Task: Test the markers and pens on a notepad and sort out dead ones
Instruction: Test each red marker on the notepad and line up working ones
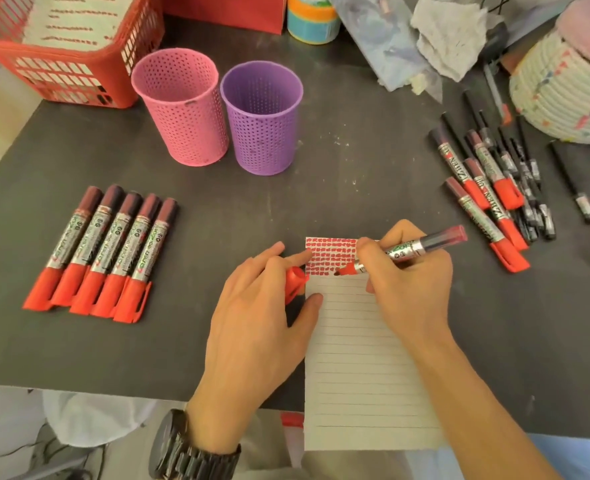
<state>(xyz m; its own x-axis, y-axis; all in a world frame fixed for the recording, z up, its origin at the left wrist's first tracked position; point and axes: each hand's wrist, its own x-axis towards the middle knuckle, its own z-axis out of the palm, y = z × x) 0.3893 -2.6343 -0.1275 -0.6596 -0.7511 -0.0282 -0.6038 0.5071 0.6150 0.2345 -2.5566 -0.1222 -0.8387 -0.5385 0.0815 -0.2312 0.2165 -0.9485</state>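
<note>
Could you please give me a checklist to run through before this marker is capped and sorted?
1. Marker gripped by right hand, tip on notepad: ok.
2. Cap held in left hand: ok.
3. Left hand rests on the notepad's edge: ok.
4. Blank lines free below the red marks: ok.
5. This marker leaves ink: cannot tell which marks are its own.
6. Pink cup and purple cup upright: ok.

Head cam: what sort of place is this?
Probably a home or office stationery desk, though that is a guess. A dark tabletop holds a pink pen cup and a purple pen cup, a red plastic basket of papers, and a pile of markers and pens.
</note>
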